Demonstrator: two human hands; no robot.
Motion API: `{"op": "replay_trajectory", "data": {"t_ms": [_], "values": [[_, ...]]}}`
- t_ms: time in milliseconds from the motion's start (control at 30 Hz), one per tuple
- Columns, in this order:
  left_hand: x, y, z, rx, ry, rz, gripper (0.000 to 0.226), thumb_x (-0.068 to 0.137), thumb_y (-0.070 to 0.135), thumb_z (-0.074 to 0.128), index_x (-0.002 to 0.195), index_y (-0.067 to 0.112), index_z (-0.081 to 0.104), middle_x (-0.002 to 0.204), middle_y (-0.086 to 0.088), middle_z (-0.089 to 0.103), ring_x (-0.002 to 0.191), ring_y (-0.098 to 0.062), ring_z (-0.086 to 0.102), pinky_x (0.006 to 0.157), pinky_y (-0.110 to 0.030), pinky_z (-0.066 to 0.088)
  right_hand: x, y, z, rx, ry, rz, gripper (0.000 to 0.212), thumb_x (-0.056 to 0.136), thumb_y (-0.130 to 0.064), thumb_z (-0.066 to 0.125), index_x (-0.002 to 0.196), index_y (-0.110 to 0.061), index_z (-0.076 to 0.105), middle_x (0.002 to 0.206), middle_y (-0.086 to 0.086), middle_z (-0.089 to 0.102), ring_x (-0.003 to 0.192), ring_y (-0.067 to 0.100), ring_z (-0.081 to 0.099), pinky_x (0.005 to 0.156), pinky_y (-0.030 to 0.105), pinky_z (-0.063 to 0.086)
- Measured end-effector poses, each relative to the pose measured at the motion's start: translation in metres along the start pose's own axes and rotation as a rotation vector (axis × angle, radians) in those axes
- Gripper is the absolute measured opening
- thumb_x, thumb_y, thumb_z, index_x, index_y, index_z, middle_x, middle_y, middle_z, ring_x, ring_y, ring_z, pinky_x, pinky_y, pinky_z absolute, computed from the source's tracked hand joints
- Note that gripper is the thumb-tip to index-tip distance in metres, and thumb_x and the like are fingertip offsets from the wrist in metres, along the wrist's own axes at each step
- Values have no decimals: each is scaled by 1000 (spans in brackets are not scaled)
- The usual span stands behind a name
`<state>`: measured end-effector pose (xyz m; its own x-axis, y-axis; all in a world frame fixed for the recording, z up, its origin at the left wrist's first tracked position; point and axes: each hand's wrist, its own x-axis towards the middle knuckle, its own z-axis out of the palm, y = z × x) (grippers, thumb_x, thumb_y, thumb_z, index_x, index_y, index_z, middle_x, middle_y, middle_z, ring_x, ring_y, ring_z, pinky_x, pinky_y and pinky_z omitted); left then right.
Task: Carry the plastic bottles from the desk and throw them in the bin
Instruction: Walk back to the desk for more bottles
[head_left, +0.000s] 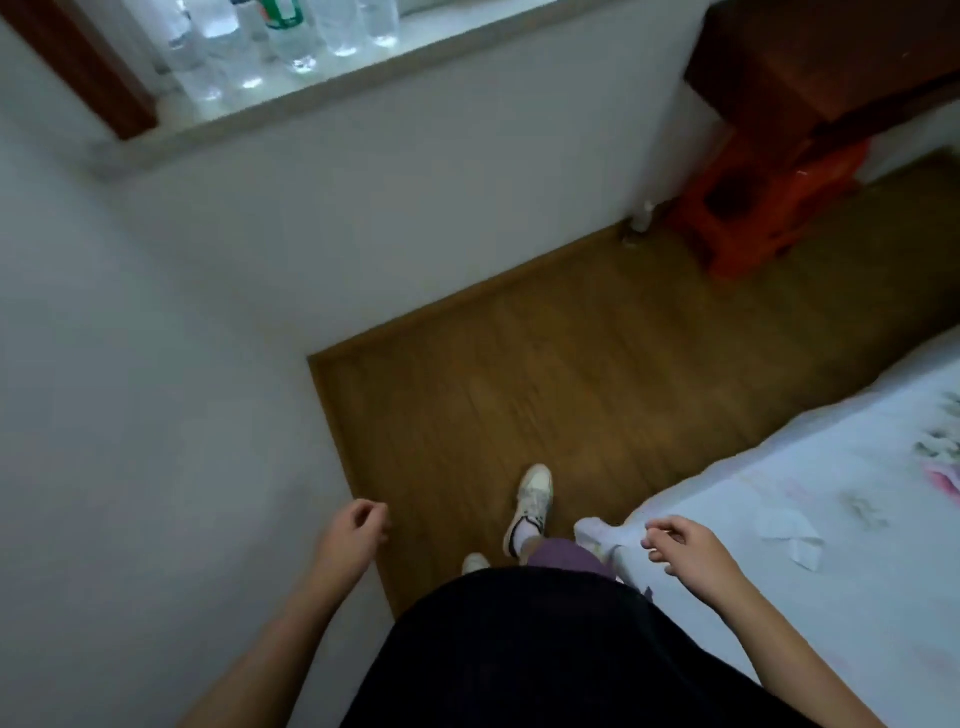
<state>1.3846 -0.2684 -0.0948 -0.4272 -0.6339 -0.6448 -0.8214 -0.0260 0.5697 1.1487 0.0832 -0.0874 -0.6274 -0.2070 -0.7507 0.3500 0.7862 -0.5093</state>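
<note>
Plastic bottles (270, 41) on windowsill; both hands' fingers loosely curled, empty.

bottles (291, 36) on windowsill (363, 88) ahead, stool (753, 208) under desk (831, 67), bed (831, 493) right

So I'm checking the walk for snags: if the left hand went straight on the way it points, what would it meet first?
Probably the white wall. The left hand, loosely curled and empty, points forward close alongside it; depth is unclear, so it may pass clear.

A home bedroom: bed (810, 493), wooden floor (571, 374), windowsill (415, 57) crowded with bottles (270, 41).
</note>
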Motion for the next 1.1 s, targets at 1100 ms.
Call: {"op": "replay_trajectory", "data": {"t_ms": [1100], "values": [[407,475,95,521,-268,236,44,89,45,55,70,8,69,61,-5,72,59,-26,70,62,-43,57,273,-228,-234,409,293,246,12,96,-23,59,90,-23,68,95,3,75,86,18,71,77,32,54]]}}
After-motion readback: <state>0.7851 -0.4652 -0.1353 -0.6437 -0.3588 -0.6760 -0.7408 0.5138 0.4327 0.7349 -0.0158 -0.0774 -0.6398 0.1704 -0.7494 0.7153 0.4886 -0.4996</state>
